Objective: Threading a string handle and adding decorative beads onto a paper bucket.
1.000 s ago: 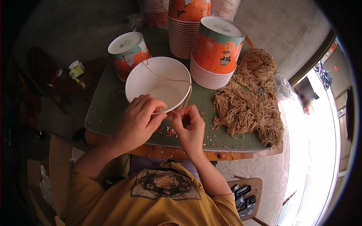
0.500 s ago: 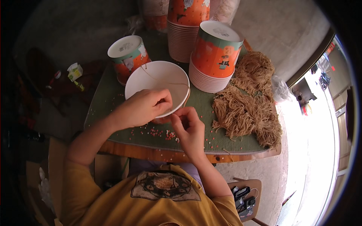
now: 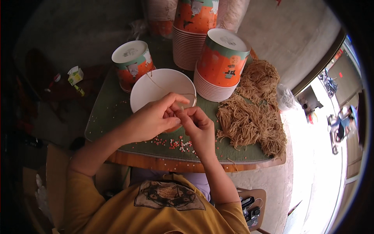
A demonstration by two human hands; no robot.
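A white-lined paper bucket (image 3: pixel 146 91) stands mouth up on the table before me, a thin brown twine (image 3: pixel 157 83) strung across its opening from one side of the rim to the other. My left hand (image 3: pixel 157 119) is over the bucket's near edge, fingers curled and thumb pressed in. At its fingertips my right hand (image 3: pixel 199 126) pinches beside the right part of the rim, where the twine comes down. The fingers mostly hide what lies between them. Small red and white round bits (image 3: pixel 181 145) are scattered below my hands.
An upturned orange bucket (image 3: pixel 132 64) stands behind on the left. Stacks of upturned orange buckets (image 3: pixel 222 58) rise at the back. Bundles of brown twine (image 3: pixel 249 121) lie at the right. The table's wooden front edge (image 3: pixel 156 161) is close to my body.
My left hand has drawn back from inside the bucket toward its near right rim, its index finger now stretched further. The right hand has shifted slightly; both hands' fingertips now meet.
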